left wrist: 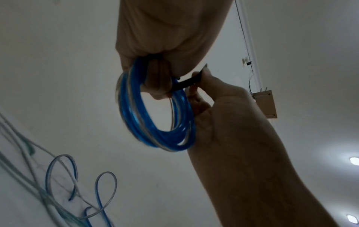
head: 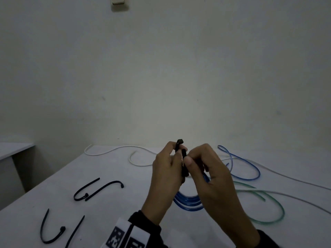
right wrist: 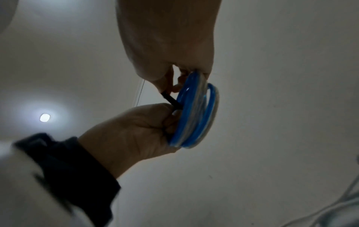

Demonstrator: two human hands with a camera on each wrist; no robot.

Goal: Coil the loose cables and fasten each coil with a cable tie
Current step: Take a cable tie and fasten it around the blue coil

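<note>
Both hands are raised above the white table (head: 111,208). A blue cable coil (head: 189,202) (left wrist: 155,122) (right wrist: 196,115) hangs from them. My left hand (head: 178,152) (left wrist: 157,90) (right wrist: 170,118) has its fingers curled through the coil and pinches the head end of a black cable tie (head: 183,158) (left wrist: 186,83) (right wrist: 172,99). My right hand (head: 188,159) (left wrist: 196,79) (right wrist: 174,79) pinches the tie's strap right beside the left fingers. The tie runs around the coil's top, where the hands hide it.
Several spare black ties lie on the table's left, one pair (head: 98,189) further back and another (head: 53,231) near the front edge. Loose white cable (head: 116,149), blue cable (head: 249,169) and green cable (head: 276,212) sprawl behind and to the right.
</note>
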